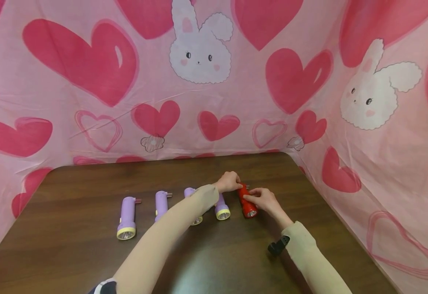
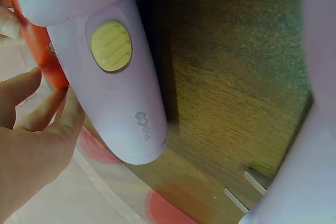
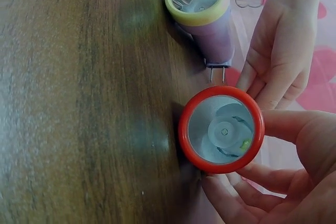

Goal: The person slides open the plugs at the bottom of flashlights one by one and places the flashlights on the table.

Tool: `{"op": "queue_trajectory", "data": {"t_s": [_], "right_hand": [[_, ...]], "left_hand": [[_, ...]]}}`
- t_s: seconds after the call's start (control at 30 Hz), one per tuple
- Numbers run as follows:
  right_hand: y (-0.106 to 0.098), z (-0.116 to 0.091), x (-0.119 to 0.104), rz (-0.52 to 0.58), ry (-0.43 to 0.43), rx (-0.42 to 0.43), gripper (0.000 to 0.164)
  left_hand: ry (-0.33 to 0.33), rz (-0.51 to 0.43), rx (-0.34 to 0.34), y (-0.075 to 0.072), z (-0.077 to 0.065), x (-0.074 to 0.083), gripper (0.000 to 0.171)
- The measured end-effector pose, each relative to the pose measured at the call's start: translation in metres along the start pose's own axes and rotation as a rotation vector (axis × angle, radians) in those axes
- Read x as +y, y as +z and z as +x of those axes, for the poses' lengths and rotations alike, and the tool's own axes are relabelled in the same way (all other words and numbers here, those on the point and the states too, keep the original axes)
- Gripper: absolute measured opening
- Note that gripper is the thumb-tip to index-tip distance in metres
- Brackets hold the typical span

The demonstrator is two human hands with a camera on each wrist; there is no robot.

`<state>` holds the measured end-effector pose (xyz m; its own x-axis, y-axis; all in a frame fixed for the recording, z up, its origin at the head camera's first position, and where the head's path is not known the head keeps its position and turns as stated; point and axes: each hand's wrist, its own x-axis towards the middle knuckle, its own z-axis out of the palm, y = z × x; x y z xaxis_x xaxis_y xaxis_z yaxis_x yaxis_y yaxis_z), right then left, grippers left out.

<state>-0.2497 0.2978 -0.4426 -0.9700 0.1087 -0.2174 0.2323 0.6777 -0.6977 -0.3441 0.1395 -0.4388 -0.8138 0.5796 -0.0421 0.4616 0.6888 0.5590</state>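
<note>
A red flashlight (image 1: pixel 248 206) lies at the right end of a row of flashlights, its lens toward me. My left hand (image 1: pixel 228 181) reaches over the row and pinches the red flashlight's tail end between thumb and fingers. Near its head, my right hand (image 1: pixel 265 200) grips the same flashlight from the right side, thumb and fingers on either side of the body. In the right wrist view, the red-rimmed lens (image 3: pixel 223 129) faces the camera. Just left of it is a purple flashlight (image 1: pixel 222 211) with a yellow rim, partly hidden by my left forearm.
Further purple flashlights stand in the row to the left: the leftmost (image 1: pixel 127 216), another (image 1: pixel 161 204), and one (image 1: pixel 189 192) partly behind my left arm. Metal plug prongs (image 1: pixel 138 201) stick out sideways from their tails. A pink printed cloth (image 1: pixel 214 98) hangs behind the brown table (image 1: pixel 70 245).
</note>
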Motion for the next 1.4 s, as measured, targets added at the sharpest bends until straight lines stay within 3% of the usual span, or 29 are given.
{"op": "queue_trajectory", "data": {"t_s": [0.3, 0.5, 0.87, 1.17, 1.4], "right_hand": [[-0.004, -0.005, 0.0, 0.08, -0.034, 0.049, 0.039], [-0.009, -0.009, -0.005, 0.025, -0.065, 0.082, 0.037], [-0.006, -0.021, -0.014, -0.148, -0.274, 0.137, 0.033], [0.002, -0.027, -0.02, -0.176, -0.416, 0.182, 0.039], [0.012, -0.031, -0.022, -0.241, -0.594, 0.214, 0.046]], "left_hand": [[-0.013, 0.008, 0.035, -0.01, -0.015, 0.008, 0.024], [0.002, -0.027, 0.049, -0.017, -0.019, 0.01, 0.028], [0.024, 0.007, 0.061, -0.029, -0.038, 0.014, 0.03], [0.123, 0.066, 0.071, -0.042, -0.062, 0.01, 0.039], [0.168, 0.066, 0.096, -0.053, -0.086, 0.0, 0.044]]}}
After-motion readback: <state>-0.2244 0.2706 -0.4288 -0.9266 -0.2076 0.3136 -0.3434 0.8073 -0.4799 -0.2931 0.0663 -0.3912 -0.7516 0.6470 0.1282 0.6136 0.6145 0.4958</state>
